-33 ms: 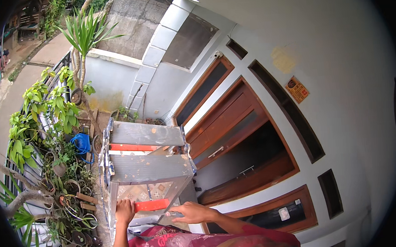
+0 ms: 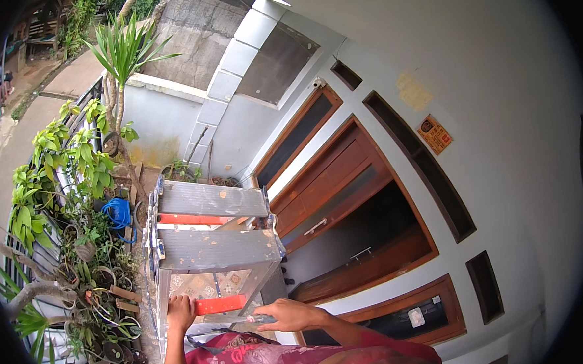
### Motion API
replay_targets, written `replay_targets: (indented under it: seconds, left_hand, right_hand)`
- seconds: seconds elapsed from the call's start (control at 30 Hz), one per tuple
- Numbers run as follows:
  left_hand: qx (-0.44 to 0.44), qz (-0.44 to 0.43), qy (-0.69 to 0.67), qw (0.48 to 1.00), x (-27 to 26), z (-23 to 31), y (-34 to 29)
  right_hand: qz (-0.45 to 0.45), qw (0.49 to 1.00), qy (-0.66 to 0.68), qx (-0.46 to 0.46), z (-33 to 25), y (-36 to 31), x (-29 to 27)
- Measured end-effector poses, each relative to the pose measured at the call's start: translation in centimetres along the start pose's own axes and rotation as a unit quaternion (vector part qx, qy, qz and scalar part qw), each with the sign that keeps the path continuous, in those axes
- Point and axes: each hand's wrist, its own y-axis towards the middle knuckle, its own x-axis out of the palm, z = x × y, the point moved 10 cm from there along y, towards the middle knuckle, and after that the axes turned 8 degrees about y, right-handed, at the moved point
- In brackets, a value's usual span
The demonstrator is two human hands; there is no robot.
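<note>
A paint-spattered metal stepladder stands directly before me, with wide grey steps and flat red crosspieces. My left hand is wrapped round its near left rail, beside the left end of the nearer red piece. To the right, my right hand is closed on a small grey tool-like object with a pale, reddish end. That object points at the ladder's near right rail; whether it touches cannot be made out. The fingers partly hide it, so its kind stays unclear.
Potted plants and a fence line the left. A blue plastic item lies by the ladder. On the right is a white wall with a brown wooden door and framed windows. Patterned tiles show beneath the ladder.
My right hand has turned slightly and its fingers curl more, showing more of the grey object. The ladder and surroundings sit slightly further left in view. My left hand keeps its grip.
</note>
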Motion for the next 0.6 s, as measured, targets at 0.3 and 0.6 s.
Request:
replay_targets:
  seconds: [0.3, 0.6]
  left_hand:
    - [0.048, -0.021, -0.031, 0.998, 1.2, 1.5, 2.5]
    - [0.036, 0.002, 0.035, 0.999, 1.3, -1.5, 1.1]
  right_hand:
    - [0.368, 0.906, 0.182, -0.103, -7.0, -15.3, -15.1]
    - [0.638, 0.721, 0.079, -0.26, -8.8, -20.8, -20.1]
